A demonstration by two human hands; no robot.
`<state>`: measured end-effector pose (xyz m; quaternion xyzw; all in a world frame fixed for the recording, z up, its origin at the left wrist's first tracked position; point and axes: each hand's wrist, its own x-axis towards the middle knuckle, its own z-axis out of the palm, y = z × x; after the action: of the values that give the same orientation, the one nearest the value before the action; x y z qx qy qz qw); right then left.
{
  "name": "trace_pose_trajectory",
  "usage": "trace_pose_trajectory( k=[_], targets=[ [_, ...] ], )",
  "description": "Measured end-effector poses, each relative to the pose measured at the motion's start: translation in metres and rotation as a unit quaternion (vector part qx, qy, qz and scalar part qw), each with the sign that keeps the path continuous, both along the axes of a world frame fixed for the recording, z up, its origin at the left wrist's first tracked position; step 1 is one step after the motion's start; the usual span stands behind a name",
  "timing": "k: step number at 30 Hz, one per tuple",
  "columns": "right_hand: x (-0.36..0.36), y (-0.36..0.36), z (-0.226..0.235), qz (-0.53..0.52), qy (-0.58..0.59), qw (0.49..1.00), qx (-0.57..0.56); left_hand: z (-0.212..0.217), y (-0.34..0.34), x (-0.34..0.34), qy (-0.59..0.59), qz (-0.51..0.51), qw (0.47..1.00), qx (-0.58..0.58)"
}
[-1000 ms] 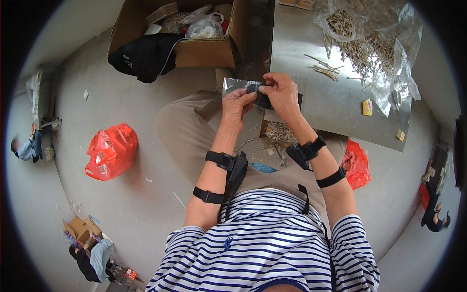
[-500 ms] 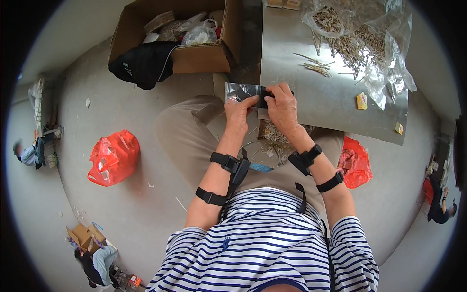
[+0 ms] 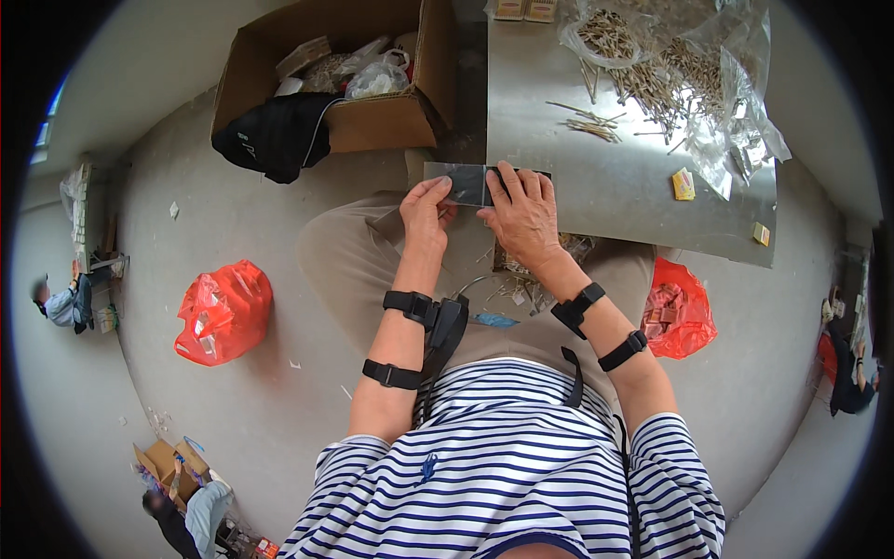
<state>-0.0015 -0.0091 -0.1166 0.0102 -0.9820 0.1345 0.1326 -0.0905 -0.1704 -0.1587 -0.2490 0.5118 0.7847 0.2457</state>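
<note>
At the upper right stands the metal worktop (image 3: 615, 200), with a big cardboard box (image 3: 384, 129) on the floor beyond its left edge. Clear plastic (image 3: 712, 166) and a heap of thin sticks (image 3: 652, 93) spread toward the worktop's far right corner. A black garment (image 3: 272, 137) hangs over the box's near edge, and a red plastic bag (image 3: 223, 314) sits on the floor well to the left. By the worktop's near left corner are the hands: the left hand (image 3: 426, 214) pinches the left end of a clear sleeve (image 3: 468, 189) (black inside) between thumb and fingers, while the right hand (image 3: 523, 216) lies over its right part — whether it grips there, I cannot tell. A few loose sticks (image 3: 590, 125) lie left of the heap. Smallest are two yellow boxes — one (image 3: 684, 184) inside the right edge, another (image 3: 762, 234) at the near right corner.
</note>
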Motion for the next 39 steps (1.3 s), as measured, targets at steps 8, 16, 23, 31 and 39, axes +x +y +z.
trace_pose_trajectory(
  k=[8, 16, 23, 31, 39],
  targets=[
    [0.003, 0.001, -0.005, -0.005, 0.000, 1.000, 0.018, 0.007, 0.004, -0.011, -0.045, 0.003, 0.998, 0.036],
    [0.002, 0.007, 0.005, 0.004, 0.037, 0.999, -0.022, 0.004, 0.002, -0.019, -0.041, -0.014, 0.999, -0.029],
    [-0.003, 0.121, -0.001, -0.194, 0.111, 0.973, -0.052, 0.049, -0.013, -0.010, 0.270, -0.012, 0.944, -0.190],
    [-0.021, 0.142, -0.015, -0.200, 0.018, 0.979, -0.025, 0.094, 0.057, 0.047, 0.366, -0.257, 0.862, -0.237],
    [-0.021, 0.157, -0.015, -0.196, 0.032, 0.971, -0.130, 0.077, 0.091, 0.051, 0.556, -0.361, 0.676, -0.320]
  ],
)
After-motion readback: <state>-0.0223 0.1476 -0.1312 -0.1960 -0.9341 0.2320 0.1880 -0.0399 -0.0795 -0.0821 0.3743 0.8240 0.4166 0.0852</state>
